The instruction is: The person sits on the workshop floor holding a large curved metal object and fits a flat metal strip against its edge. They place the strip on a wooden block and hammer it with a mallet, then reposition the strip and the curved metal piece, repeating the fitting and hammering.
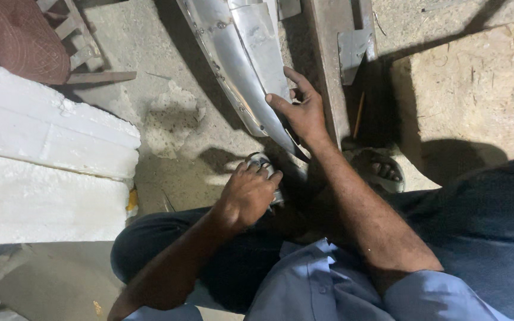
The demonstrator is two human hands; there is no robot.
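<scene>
A long curved sheet-metal piece (242, 56) runs from the top of the view down toward my lap. My right hand (300, 108) grips its lower end, thumb on the shiny face and fingers behind the edge. Below it, my left hand (247, 194) is closed over a small metal tool (261, 160) whose rounded tip sits just under the sheet's lower tip. Most of the tool is hidden by my fingers. I am seated, with dark trousers and blue sleeves showing.
White foam blocks (43, 160) are stacked at the left. A steel bar (328, 53) with a bracket lies beside the sheet. A stone slab (471, 89) is at the right, my sandalled foot (382, 169) beside it, and a red woven stool (22, 38) top left.
</scene>
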